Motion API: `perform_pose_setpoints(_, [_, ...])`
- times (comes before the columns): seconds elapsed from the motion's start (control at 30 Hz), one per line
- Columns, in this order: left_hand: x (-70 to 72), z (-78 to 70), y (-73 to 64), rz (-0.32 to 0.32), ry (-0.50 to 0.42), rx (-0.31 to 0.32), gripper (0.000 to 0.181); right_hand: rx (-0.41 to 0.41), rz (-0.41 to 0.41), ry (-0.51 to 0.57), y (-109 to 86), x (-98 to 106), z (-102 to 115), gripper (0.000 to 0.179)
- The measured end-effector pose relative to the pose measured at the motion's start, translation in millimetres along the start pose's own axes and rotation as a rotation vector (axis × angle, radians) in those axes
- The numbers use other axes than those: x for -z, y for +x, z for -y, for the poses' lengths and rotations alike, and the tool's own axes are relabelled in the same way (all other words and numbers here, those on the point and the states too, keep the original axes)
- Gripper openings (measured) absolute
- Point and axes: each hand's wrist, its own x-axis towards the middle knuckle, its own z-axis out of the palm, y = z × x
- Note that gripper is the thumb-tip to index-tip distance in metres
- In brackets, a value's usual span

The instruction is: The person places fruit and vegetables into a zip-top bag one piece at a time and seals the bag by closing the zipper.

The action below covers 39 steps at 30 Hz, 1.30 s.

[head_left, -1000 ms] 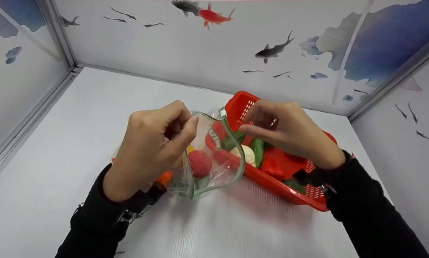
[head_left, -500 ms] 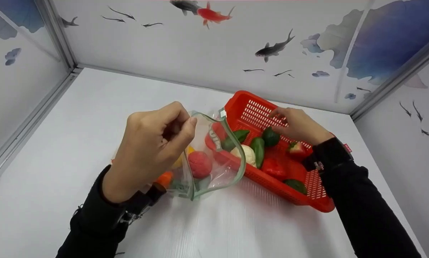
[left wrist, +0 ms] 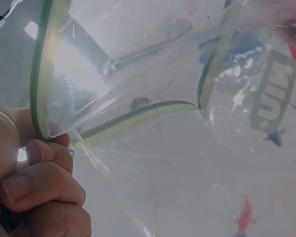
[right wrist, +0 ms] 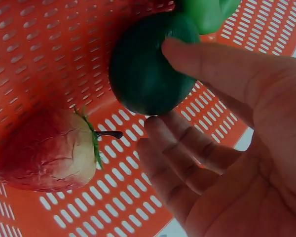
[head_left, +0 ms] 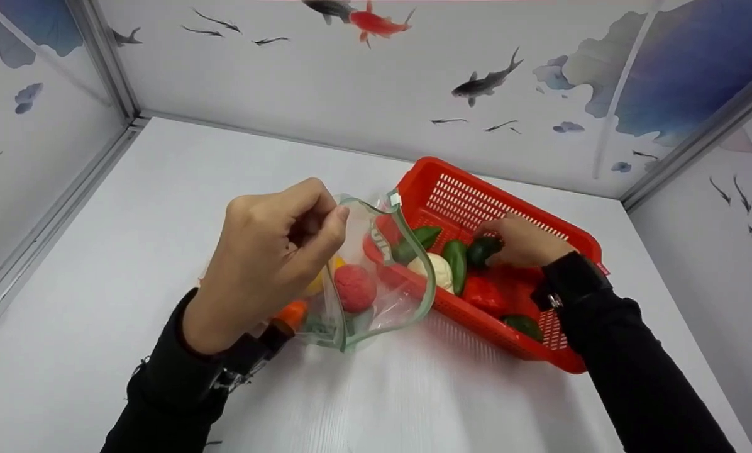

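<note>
My left hand [head_left: 269, 258] pinches a corner of the green rim of a clear zip bag [left wrist: 138, 118], between thumb and curled index finger in the left wrist view. The bag's mouth gapes toward the red basket. Inside the bag show a pink-red ball-shaped piece [head_left: 355, 288] and yellow and orange pieces. My right hand [head_left: 524, 242] reaches down into the basket [head_left: 461, 313] and grips a smooth, dark green round fruit [right wrist: 143, 64]. Its thumb presses the top and the fingertips meet the lower side. A strawberry [right wrist: 49, 153] lies beside that hand on the basket floor.
Also in the basket are a white cauliflower-like piece [head_left: 440, 272], a long green vegetable [head_left: 455, 258], a red pepper-like piece [head_left: 484, 294] and a dark green piece [head_left: 524, 327]. Printed wall panels [head_left: 326, 82] stand behind and beside the white table [head_left: 376, 402].
My right hand has moved from beside the bag's mouth rightward and down into the basket, onto the dark green fruit. The left hand and bag have stayed nearly still.
</note>
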Motion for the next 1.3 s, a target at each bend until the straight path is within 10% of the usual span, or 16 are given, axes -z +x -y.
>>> perform_pose_setpoints(0.33, [-0.6, 0.2, -0.2, 0.011, 0.005, -0.003, 0.021, -0.113, 0.08, 0.085, -3.9, -12, -13, 0.057])
perform_pose_setpoints(1.3, [0.0, -0.6, 0.0, 0.006, -0.002, 0.003, 0.02, -0.006, 0.012, 0.267, -10.4, -19, -23, 0.05])
